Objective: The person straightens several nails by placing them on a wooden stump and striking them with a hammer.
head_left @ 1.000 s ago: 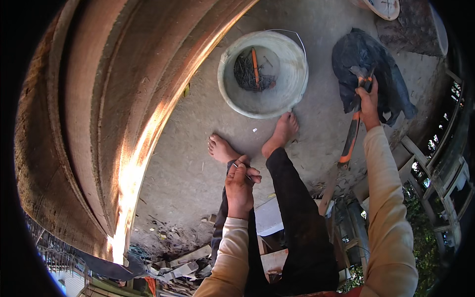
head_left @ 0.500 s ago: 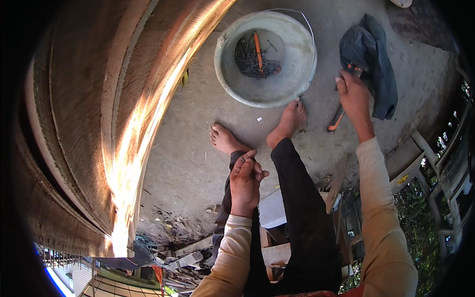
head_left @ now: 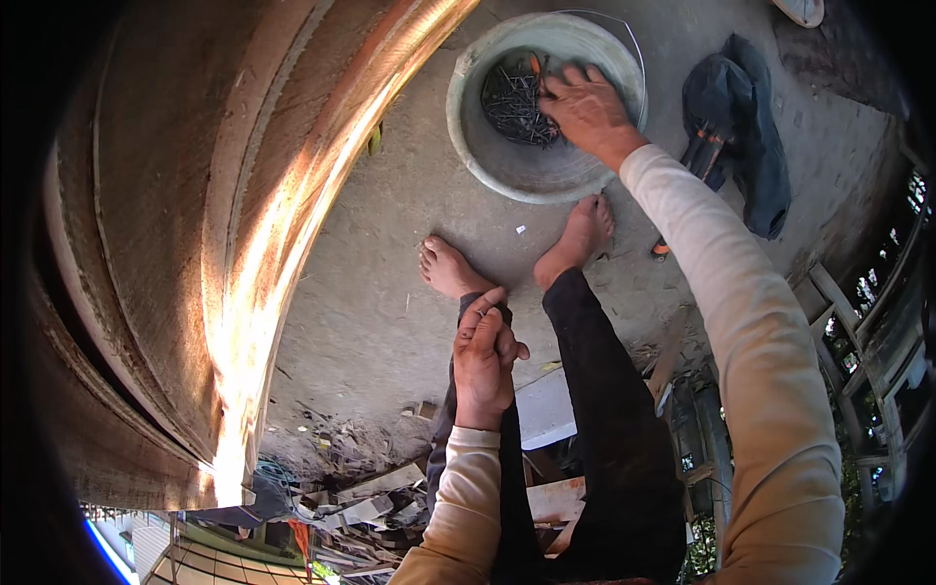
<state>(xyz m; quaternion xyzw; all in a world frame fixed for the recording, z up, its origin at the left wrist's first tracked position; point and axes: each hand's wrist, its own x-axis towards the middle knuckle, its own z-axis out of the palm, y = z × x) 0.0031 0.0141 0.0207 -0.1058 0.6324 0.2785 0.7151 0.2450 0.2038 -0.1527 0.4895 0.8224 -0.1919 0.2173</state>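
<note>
My right hand [head_left: 588, 109] reaches down into a pale round bucket [head_left: 475, 161] with a thin wire handle. Its fingers are spread at the edge of a heap of dark nails [head_left: 512, 105]. An orange stick-like piece [head_left: 535, 64] shows above the fingers; the rest of it is covered. In front of my left shin, my left hand [head_left: 484, 356] is closed, thumb pressed to curled fingers and one finger sticking out. What it holds, if anything, is hidden. Right of the bucket, an orange-tipped tool handle [head_left: 661, 251] lies on the ground, partly behind my right sleeve.
A dark plastic bag [head_left: 760, 166] lies right of the bucket. Large curved wooden planks [head_left: 156, 244] rise along the left side. My bare feet [head_left: 453, 266] are on the concrete floor just below the bucket. Wood scraps [head_left: 370, 512] lie heaped behind my legs.
My right hand has left the tool beside the dark bag and moved left into the bucket, over the nails. My left hand has stayed in place.
</note>
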